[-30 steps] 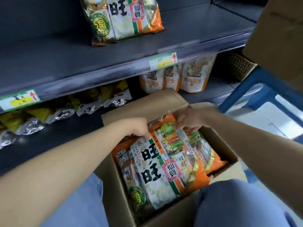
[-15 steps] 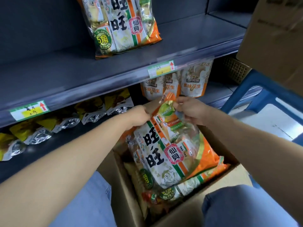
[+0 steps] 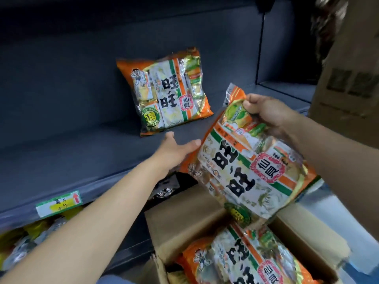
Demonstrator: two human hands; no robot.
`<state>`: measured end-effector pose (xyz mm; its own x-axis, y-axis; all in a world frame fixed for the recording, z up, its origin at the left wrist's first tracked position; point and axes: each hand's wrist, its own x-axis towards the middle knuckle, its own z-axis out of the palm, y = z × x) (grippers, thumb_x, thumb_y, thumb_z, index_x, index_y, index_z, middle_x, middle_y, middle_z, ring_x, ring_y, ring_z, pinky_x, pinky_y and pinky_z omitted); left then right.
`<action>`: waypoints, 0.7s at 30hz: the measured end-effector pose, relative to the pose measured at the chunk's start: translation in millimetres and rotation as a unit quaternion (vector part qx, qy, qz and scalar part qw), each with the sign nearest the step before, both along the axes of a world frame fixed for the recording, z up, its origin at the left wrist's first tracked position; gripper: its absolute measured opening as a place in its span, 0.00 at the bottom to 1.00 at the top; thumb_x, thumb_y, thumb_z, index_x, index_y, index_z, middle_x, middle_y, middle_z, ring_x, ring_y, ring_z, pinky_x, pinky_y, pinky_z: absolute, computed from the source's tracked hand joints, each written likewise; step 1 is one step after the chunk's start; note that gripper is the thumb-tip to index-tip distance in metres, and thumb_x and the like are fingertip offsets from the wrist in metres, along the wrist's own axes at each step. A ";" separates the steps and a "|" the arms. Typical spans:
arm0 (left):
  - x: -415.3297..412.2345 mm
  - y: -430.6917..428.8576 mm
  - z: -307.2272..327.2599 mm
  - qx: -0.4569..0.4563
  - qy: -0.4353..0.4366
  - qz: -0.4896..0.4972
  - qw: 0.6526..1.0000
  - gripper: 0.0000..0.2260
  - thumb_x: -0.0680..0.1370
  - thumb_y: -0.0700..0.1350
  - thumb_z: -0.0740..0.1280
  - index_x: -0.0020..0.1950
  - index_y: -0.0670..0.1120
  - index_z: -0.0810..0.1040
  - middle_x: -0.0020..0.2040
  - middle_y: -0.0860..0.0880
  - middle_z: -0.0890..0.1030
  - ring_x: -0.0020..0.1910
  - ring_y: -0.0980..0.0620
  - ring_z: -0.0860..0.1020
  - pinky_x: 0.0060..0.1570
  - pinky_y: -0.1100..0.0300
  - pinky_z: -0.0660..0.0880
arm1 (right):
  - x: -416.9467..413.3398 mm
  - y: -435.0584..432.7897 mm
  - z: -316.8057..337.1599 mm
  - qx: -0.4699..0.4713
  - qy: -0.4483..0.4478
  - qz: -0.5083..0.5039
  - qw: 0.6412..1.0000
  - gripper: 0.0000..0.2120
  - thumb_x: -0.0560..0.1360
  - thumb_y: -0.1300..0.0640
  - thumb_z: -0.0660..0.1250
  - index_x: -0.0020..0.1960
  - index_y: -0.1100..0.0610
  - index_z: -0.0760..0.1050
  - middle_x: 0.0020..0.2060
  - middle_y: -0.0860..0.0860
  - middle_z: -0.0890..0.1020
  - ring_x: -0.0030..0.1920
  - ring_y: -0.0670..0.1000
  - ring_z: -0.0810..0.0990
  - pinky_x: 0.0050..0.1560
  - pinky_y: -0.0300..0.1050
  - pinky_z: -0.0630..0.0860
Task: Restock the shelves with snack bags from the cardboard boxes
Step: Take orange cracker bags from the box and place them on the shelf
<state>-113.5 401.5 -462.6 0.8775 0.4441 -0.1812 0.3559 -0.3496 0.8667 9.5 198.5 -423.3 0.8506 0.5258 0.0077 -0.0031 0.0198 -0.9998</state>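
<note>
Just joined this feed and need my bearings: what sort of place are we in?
Most likely a grocery or convenience store aisle: a dark display shelf with a price label on its edge, a snack bag on it, and an open cardboard box of matching bags.

Grey shelf (image 3: 61,152): 1 orange snack bag (image 3: 166,93) leaning on back wall; price tag (image 3: 59,202) on frt edge.
</note>
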 end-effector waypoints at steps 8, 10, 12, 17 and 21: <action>12.9 26.8 2.7 -0.350 -0.119 0.009 0.929 0.36 0.67 0.46 0.75 0.73 0.43 0.65 0.54 0.45 0.83 0.47 0.49 0.82 0.44 0.53 0.79 | 17.6 18.6 30.7 0.112 0.050 -0.084 0.989 0.13 0.82 0.59 0.55 0.40 0.55 0.70 0.27 0.49 0.79 0.24 0.45 0.77 0.26 0.36 0.76; 15.9 29.3 11.3 -0.326 -0.092 -0.013 0.941 0.28 0.70 0.43 0.73 0.69 0.43 0.70 0.53 0.46 0.83 0.47 0.47 0.81 0.47 0.51 0.77 | 22.9 32.9 35.8 0.133 0.073 -0.111 0.982 0.11 0.82 0.58 0.57 0.41 0.56 0.71 0.33 0.51 0.79 0.30 0.48 0.79 0.38 0.45 0.81; 23.2 33.8 23.0 -0.305 -0.089 -0.002 0.948 0.18 0.72 0.39 0.71 0.61 0.43 0.76 0.51 0.45 0.83 0.49 0.45 0.80 0.51 0.51 0.76 | 28.0 50.1 42.9 0.121 0.053 -0.133 0.982 0.11 0.81 0.57 0.59 0.40 0.55 0.72 0.35 0.51 0.79 0.35 0.50 0.79 0.46 0.50 0.80; 47.4 66.6 53.8 -0.276 -0.203 0.117 0.932 0.21 0.67 0.31 0.73 0.59 0.37 0.76 0.47 0.42 0.83 0.39 0.47 0.83 0.36 0.57 0.79 | 42.8 82.3 63.7 0.074 -0.013 -0.164 0.984 0.09 0.79 0.49 0.62 0.49 0.54 0.75 0.39 0.52 0.80 0.36 0.52 0.81 0.44 0.52 0.80; 58.4 81.6 62.4 -0.205 -0.273 0.145 0.929 0.25 0.65 0.31 0.74 0.60 0.43 0.73 0.51 0.43 0.83 0.44 0.45 0.84 0.40 0.51 0.81 | 47.3 101.9 50.2 -0.051 -0.077 -0.152 0.984 0.26 0.75 0.44 0.67 0.68 0.56 0.68 0.58 0.51 0.79 0.53 0.52 0.80 0.47 0.46 0.78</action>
